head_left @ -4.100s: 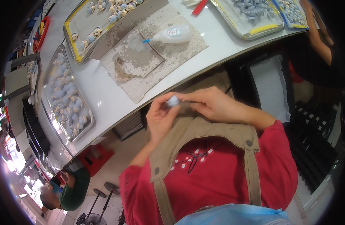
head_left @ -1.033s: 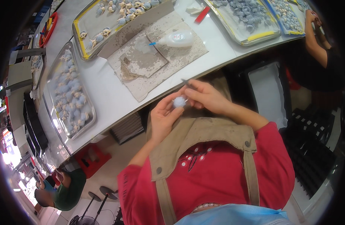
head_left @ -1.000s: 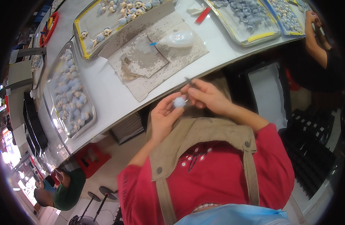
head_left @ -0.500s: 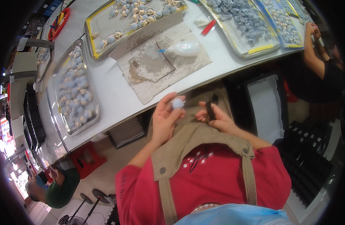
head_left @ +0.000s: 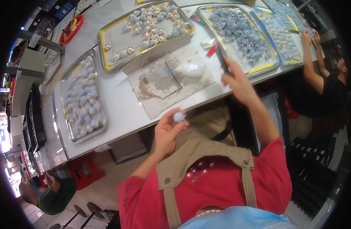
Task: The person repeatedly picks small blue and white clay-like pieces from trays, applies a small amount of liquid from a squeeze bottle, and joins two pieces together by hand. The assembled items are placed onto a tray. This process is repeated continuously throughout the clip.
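Observation:
Pinched in the fingers of my left hand [head_left: 167, 131] is a small round blue-grey figure piece [head_left: 179, 117], just off the table's near edge. My right hand [head_left: 238, 82] reaches out over the table, closed round a slim dark tool [head_left: 221, 57]; both are smeared by motion, so the tool's kind does not show. The tool's far end is close to a red strip [head_left: 212, 50] and the metal tray of blue-grey shell-like pieces [head_left: 236, 32]. Between my hands and the back trays lies a stained cardboard sheet [head_left: 160, 107], with a white squeeze bottle [head_left: 192, 68] with a blue tip resting on it.
A metal tray [head_left: 101, 128] of blue-and-cream figures stands at the left, another tray [head_left: 106, 36] of them at the back. A blue-edged tray [head_left: 280, 36] stands far right, beside a person in black [head_left: 316, 91]. A red basket [head_left: 71, 30] is far left.
My right hand has swung forward and right with the dark tool, from beside my left hand to over the table. My left hand still holds the round piece.

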A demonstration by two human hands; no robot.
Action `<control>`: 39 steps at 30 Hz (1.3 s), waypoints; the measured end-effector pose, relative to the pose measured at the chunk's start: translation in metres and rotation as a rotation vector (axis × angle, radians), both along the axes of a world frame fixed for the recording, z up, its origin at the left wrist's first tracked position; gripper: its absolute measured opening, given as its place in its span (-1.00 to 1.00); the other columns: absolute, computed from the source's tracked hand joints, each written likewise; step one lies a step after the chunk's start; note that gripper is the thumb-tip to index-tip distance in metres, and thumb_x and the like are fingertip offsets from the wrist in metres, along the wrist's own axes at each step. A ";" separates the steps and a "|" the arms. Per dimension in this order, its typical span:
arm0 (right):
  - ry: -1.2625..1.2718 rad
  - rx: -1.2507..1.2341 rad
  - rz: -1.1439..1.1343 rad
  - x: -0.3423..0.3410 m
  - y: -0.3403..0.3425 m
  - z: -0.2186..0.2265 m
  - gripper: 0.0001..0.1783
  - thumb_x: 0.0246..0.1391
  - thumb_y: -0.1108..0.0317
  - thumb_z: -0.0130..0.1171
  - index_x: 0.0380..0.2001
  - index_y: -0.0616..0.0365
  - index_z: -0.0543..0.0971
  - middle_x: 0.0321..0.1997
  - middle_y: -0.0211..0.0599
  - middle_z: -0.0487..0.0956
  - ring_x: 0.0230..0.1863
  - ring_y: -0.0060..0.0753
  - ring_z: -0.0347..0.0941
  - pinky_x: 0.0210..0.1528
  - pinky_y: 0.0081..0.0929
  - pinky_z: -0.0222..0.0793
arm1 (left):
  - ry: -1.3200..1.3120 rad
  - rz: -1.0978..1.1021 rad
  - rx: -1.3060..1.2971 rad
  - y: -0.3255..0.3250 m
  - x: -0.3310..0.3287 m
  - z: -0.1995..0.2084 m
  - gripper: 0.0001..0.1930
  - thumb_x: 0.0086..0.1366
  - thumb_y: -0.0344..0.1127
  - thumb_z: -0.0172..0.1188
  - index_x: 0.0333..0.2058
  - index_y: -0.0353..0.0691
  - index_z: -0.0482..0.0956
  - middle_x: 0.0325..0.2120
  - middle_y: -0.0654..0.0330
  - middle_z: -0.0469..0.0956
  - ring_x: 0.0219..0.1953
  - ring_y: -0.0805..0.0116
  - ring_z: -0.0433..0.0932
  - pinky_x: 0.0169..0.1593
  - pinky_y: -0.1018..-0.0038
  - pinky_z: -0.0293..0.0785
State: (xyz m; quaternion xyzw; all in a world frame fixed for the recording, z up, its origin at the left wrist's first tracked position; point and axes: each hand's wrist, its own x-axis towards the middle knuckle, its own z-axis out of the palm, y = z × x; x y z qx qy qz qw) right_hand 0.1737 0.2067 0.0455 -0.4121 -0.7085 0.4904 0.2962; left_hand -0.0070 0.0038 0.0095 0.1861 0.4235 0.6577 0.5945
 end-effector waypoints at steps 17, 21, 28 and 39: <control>-0.433 0.538 -0.081 -0.105 0.177 -0.039 -0.52 -0.08 0.42 0.00 0.02 0.05 0.43 -0.11 0.03 0.51 -0.10 0.07 0.45 -0.05 -0.24 0.33 | 0.052 0.249 0.030 -0.014 -0.045 0.015 -0.51 0.20 -0.54 0.07 0.13 -0.21 0.25 0.00 0.08 0.37 -0.21 0.43 0.47 -0.13 0.57 0.42; -0.336 0.628 -0.109 -0.092 0.143 -0.022 -0.61 0.00 0.39 0.07 -0.03 0.03 0.46 -0.16 -0.15 0.55 -0.25 -0.30 0.49 -0.14 -0.37 0.36 | 0.096 0.241 0.040 -0.007 -0.048 0.018 -0.50 0.19 -0.57 0.04 0.12 -0.19 0.22 -0.01 0.11 0.37 -0.19 0.46 0.44 -0.12 0.57 0.40; -0.058 0.761 0.075 -0.066 0.028 0.005 -0.77 -0.01 0.56 0.07 -0.23 0.21 0.53 -0.19 -0.15 0.56 -0.20 -0.35 0.49 -0.08 -0.49 0.35 | 0.162 0.246 0.054 -0.005 -0.052 0.007 -0.60 0.19 -0.58 0.03 0.02 -0.22 0.29 -0.02 0.13 0.38 -0.19 0.50 0.41 -0.12 0.60 0.35; 0.267 0.417 -0.172 -0.038 -0.002 -0.048 -0.82 0.06 0.65 -0.03 -0.29 0.32 0.53 -0.22 -0.23 0.52 -0.16 -0.44 0.42 -0.07 -0.59 0.30 | 0.116 0.444 0.113 -0.007 -0.096 0.023 -0.62 0.24 -0.56 -0.03 0.06 -0.22 0.29 -0.02 0.10 0.39 -0.24 0.54 0.41 -0.16 0.63 0.35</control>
